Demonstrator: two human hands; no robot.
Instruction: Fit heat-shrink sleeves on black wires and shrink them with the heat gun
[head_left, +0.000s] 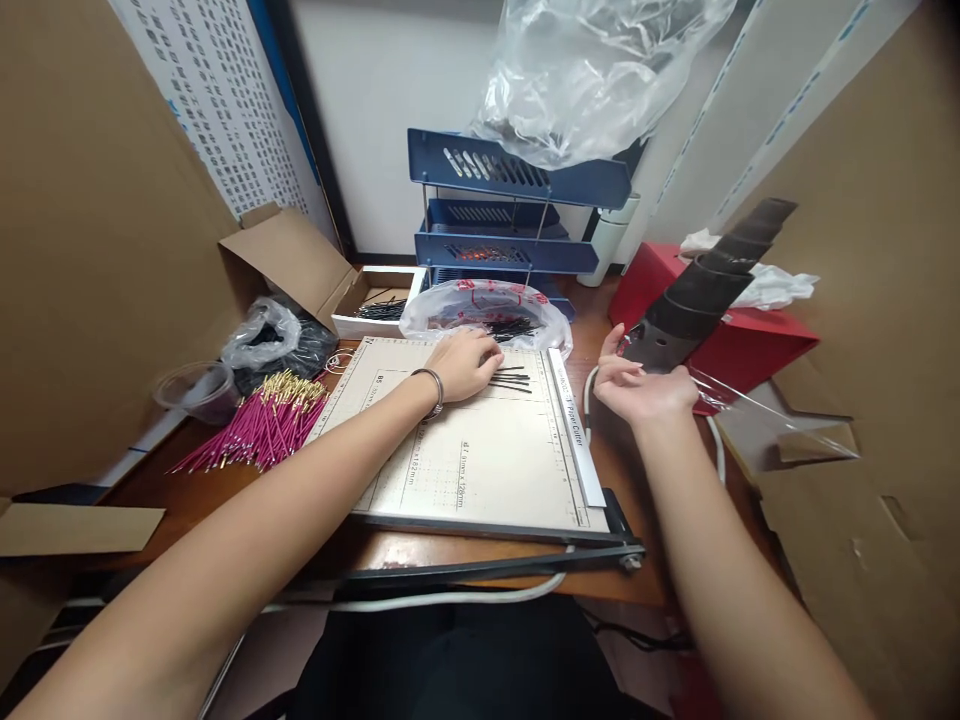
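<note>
My left hand [466,362], a dark band on its wrist, rests over the upper part of the paper cutter's cream board [480,455]. Its fingers are curled and the thumb is drawn in; what they pinch is hidden. Several thin black strips [516,379] lie on the board beside the thumb, their left ends close to it. To the right, my right hand [645,388] has its palm turned up and its fingers bent round the lower end of a black, stepped, tapering tool [686,305]. The tool's narrow end points up and away to the right.
Magenta pins with gold ends [262,420] are heaped left of the cutter. Behind it stand a plastic bag [555,325] and an open box [412,290], both holding black pieces, and a blue rack [480,175]. The cutter's arm [480,568] lies along the front; a red tissue box [780,345] stands right.
</note>
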